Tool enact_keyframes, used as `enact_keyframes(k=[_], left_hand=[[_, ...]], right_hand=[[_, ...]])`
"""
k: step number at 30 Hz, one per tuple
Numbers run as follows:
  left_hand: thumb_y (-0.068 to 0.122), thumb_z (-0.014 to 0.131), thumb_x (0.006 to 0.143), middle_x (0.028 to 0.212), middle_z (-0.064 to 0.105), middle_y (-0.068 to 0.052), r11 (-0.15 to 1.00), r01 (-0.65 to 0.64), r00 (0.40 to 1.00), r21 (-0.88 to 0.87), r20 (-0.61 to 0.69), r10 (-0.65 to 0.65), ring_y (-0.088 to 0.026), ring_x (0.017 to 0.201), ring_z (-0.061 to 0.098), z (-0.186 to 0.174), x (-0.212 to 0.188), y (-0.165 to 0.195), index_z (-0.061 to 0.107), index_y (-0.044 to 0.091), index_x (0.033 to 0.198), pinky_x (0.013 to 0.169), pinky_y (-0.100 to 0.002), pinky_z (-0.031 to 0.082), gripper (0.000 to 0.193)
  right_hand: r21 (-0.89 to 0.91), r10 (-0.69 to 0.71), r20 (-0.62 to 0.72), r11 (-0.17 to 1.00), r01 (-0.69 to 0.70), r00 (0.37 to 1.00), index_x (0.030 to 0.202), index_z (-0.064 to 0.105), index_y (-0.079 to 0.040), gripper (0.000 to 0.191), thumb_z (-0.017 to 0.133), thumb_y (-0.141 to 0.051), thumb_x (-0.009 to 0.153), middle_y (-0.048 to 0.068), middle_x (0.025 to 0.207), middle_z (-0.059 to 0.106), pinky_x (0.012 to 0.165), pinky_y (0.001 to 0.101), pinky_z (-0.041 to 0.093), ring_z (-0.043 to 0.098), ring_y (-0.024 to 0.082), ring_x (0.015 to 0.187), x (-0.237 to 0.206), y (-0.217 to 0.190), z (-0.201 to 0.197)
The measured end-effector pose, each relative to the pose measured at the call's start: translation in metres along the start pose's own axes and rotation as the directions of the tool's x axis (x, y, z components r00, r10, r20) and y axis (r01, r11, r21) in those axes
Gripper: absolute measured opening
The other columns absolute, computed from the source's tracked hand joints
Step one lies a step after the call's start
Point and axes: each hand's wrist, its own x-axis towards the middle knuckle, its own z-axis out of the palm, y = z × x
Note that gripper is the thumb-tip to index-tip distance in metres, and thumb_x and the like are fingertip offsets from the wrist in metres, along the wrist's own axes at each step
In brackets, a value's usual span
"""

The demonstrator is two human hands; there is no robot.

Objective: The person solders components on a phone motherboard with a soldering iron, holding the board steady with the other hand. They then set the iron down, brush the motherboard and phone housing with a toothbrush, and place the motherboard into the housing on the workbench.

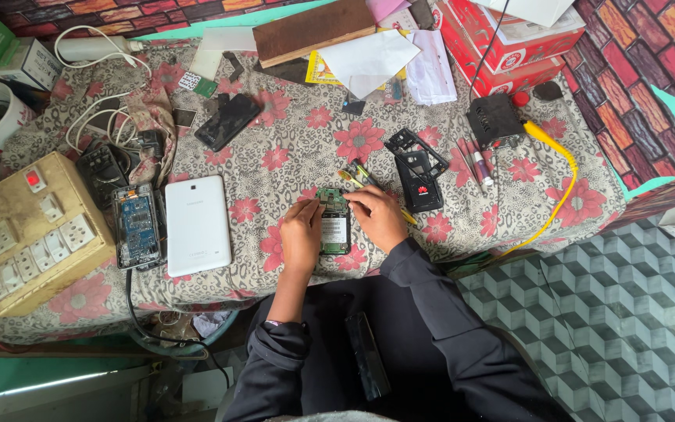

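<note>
Both hands pinch an opened phone with a green circuit board [333,221] flat on the flowered tabletop [291,156]: left hand [301,234] closed on its left edge to steady it, right hand [377,216] gripping the top corner. Red cartons [501,47] sit at the far right

Opened phone [334,223] between hands; tablet [197,225] left of it.

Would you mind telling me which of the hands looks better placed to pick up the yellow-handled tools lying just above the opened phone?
Probably the right hand: it rests on the opened phone's green circuit board beside the yellow-handled tools, while the left hand steadies the board's far edge.
</note>
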Motion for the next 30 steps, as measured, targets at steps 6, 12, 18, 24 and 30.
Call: enact_keyframes(k=[6, 12, 18, 24, 30], left_hand=[[0.009, 0.071, 0.093, 0.107, 0.074, -0.019, 0.999, -0.004, 1.0, 0.039, -0.023, 0.005, -0.036, 0.093, 0.072, 0.005, -0.002, 0.002, 0.076, -0.002, 0.11, 0.082, -0.042, 0.057, 0.021], [0.008, 0.07, 0.093, 0.109, 0.074, -0.017, 0.994, -0.072, 0.996, 0.08, -0.04, 0.076, -0.035, 0.1, 0.069, 0.008, -0.006, 0.003, 0.075, -0.002, 0.111, 0.088, -0.043, 0.055, 0.021], [0.008, 0.07, 0.093, 0.108, 0.072, -0.015, 0.976, -0.138, 0.987, 0.168, -0.054, 0.149, -0.035, 0.096, 0.064, 0.008, -0.008, 0.007, 0.075, -0.001, 0.11, 0.089, -0.044, 0.053, 0.02], [0.007, 0.072, 0.092, 0.105, 0.071, -0.014, 0.99, -0.082, 0.994, 0.117, -0.065, 0.09, -0.033, 0.094, 0.064, 0.008, -0.009, 0.009, 0.076, -0.001, 0.108, 0.082, -0.043, 0.053, 0.018], [0.004, 0.071, 0.091, 0.105, 0.071, -0.014, 0.996, -0.064, 0.994, 0.056, -0.082, 0.069, -0.033, 0.095, 0.064, 0.005, -0.012, 0.01, 0.076, -0.002, 0.108, 0.086, -0.043, 0.052, 0.019]], right_hand=[[-0.041, -0.009, 0.025, 0.999, 0.01, 1.0, 0.111, 0.076, -0.006, 0.02, 0.067, -0.003, 0.093, 0.006, 0.101, 0.071, 0.063, 0.0331, 0.053, 0.069, 0.021, 0.069, 0.001, 0.001, -0.001], [-0.012, -0.011, 0.02, 1.0, 0.011, 1.0, 0.11, 0.076, -0.005, 0.02, 0.065, -0.002, 0.093, 0.007, 0.102, 0.072, 0.065, 0.0321, 0.054, 0.071, 0.021, 0.073, 0.001, 0.004, 0.0], [0.0, -0.006, 0.014, 1.0, 0.006, 1.0, 0.109, 0.075, -0.004, 0.018, 0.066, -0.001, 0.094, 0.007, 0.101, 0.072, 0.065, 0.0321, 0.054, 0.071, 0.021, 0.073, 0.001, 0.004, -0.001], [-0.006, -0.005, 0.023, 1.0, 0.005, 1.0, 0.108, 0.076, -0.005, 0.02, 0.065, 0.0, 0.092, 0.007, 0.102, 0.071, 0.064, 0.0325, 0.053, 0.069, 0.021, 0.071, 0.0, 0.007, -0.001], [-0.023, -0.014, 0.019, 1.0, 0.014, 1.0, 0.107, 0.078, -0.008, 0.021, 0.066, 0.0, 0.093, 0.005, 0.102, 0.071, 0.062, 0.0321, 0.053, 0.068, 0.019, 0.067, -0.001, 0.009, 0.001]])
